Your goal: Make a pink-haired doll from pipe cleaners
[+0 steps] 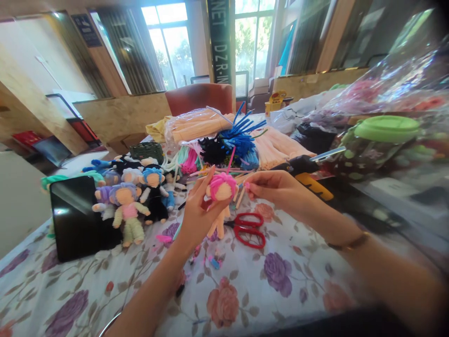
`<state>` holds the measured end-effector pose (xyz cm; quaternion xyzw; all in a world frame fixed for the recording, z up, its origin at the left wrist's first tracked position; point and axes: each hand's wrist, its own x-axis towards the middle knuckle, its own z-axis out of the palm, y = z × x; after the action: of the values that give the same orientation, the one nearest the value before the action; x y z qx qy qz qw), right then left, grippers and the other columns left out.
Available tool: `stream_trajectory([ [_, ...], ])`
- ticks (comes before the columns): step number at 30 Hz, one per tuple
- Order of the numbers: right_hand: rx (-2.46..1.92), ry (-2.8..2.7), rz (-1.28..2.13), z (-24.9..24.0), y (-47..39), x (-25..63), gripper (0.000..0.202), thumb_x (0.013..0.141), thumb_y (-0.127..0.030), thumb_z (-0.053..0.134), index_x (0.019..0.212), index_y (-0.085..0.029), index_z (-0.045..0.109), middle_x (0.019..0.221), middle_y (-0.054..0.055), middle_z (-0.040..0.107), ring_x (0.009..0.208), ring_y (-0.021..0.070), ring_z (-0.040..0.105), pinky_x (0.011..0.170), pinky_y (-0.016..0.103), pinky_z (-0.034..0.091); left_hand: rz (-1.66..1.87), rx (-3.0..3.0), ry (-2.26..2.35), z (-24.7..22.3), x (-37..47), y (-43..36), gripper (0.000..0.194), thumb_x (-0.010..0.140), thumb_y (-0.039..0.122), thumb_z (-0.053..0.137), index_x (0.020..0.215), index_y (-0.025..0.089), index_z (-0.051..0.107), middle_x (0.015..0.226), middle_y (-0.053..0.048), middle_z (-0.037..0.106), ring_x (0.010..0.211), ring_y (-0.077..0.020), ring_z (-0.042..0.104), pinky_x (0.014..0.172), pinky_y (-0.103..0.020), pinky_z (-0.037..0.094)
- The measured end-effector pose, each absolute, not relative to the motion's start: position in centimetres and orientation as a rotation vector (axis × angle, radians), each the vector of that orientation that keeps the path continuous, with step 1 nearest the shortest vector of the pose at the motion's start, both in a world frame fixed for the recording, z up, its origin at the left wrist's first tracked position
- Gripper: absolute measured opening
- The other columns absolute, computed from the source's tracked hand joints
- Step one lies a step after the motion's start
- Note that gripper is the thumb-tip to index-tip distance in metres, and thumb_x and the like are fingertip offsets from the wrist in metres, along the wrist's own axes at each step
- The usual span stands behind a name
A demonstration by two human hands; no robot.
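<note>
Over the flowered tabletop (298, 271), I see both hands occupied. The left hand (198, 210) grasps the doll (224, 191), which stands nearly upright along its long axis, head up, legs hanging toward the red scissors (249, 230). The right hand (275, 186) is just beside the head, to its right, pinching a pink piece (247, 186). From here, the left hand is nearer: it touches the doll.

The left grip (197, 206) holds a pink-haired doll (223, 188) near red scissors (242, 227).
</note>
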<state>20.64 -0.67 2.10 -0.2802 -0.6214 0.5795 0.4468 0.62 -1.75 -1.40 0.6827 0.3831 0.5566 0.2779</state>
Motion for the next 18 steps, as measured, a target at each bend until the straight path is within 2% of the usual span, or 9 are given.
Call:
stream_trajectory([
  [5,-0.643,-1.415,1.594,2.27,-1.23,20.35,0.021,0.074,-0.025,0.073,0.093,-0.017,0.07,0.073,-0.002,0.065,0.064,0.0062,0.057,0.065,0.02,0.048,1.432,1.708,0.997,-1.15,0.98,-2.04,0.072,0.075,0.03,0.07,0.14,0.03,0.039,0.134,-0.006,0.053,0.119,-0.0206,0.051,0.098,-0.032,0.045],
  [10,-0.585,-1.435,1.554,2.08,-1.25,20.19,0.022,0.077,-0.025,0.07,0.099,-0.022,0.068,0.073,-0.003,0.063,0.065,0.0067,0.057,0.066,0.021,0.047,1.435,1.655,1.004,-0.7,1.38,-2.43,0.073,0.074,0.029,0.07,0.14,0.029,0.039,0.132,-0.006,0.055,0.118,-0.0213,0.053,0.102,-0.036,0.042],
  [18,-0.669,-1.447,1.352,2.36,-1.08,20.06,0.01,0.075,-0.028,0.071,0.079,-0.019,0.066,0.073,-0.003,0.062,0.065,0.0073,0.056,0.068,0.022,0.047,1.405,1.597,1.027,-1.16,1.42,-2.42,0.079,0.075,0.031,0.069,0.144,0.029,0.03,0.132,-0.005,0.056,0.115,-0.0203,0.055,0.094,-0.032,0.048],
])
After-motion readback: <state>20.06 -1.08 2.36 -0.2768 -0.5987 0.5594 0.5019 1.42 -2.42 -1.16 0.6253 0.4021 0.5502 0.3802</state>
